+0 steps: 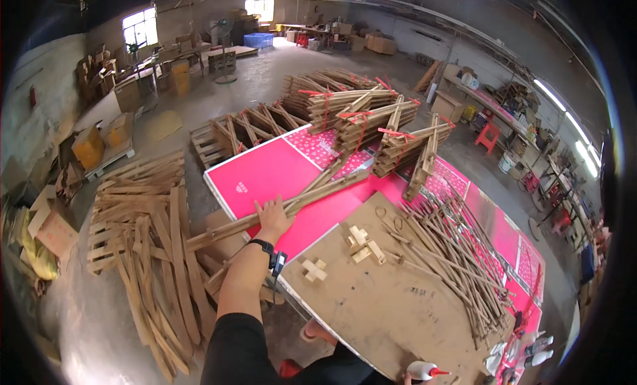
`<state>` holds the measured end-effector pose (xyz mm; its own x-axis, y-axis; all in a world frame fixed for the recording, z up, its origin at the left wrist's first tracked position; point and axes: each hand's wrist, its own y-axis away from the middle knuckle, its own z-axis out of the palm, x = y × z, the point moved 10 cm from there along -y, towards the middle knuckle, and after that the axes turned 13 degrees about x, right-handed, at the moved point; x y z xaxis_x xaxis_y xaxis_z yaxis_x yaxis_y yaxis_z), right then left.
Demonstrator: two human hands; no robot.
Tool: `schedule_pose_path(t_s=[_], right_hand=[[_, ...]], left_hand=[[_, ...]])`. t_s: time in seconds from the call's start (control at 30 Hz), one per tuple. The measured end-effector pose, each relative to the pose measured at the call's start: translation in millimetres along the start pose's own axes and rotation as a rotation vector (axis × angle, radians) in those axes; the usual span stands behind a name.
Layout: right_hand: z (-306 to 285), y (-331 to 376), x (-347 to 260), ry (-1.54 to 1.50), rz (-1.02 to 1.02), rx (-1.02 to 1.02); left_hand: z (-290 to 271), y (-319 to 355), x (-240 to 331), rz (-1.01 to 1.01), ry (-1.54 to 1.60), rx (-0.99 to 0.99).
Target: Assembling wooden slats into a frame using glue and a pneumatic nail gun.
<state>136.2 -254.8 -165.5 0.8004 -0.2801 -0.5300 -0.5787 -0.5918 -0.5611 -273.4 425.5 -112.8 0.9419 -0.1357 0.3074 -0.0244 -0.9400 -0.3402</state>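
My left hand (273,220) is closed over a long pair of wooden slats (312,194), which lies slantwise across the pink table sheet and juts past the table's left edge. A dark band with a small device (277,260) circles that wrist. At the lower edge, only a sliver of my right hand (407,380) shows, against a white squeeze bottle (422,370) with a red nozzle that it grips. Small wooden cross-shaped blocks (314,270) lie on the brown board (378,305). To their right rests a heap of thin wooden rods (458,259).
Beyond the table's far edge stand stacked wooden frames (358,116) tied with red strips. Loose slats (159,252) pile on a pallet at left. Clear bottles (537,350) lie at the lower right corner. A red stool (488,136) stands near the right-hand workbench.
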Motion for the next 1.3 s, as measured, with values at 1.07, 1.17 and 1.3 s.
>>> schedule_pose_path(t_s=[1.07, 1.17, 1.3], right_hand=[[27, 9, 107, -0.462, 0.768, -0.059], [26, 0, 97, -0.405, 0.719, -0.065], [28, -8, 77, -0.338, 0.666, -0.076]], left_hand=[[-88, 394, -304, -0.751, -0.121, 0.266], [-120, 427, -338, -0.907, -0.203, 0.322], [-158, 518, -421, -1.227, -0.323, 0.344]])
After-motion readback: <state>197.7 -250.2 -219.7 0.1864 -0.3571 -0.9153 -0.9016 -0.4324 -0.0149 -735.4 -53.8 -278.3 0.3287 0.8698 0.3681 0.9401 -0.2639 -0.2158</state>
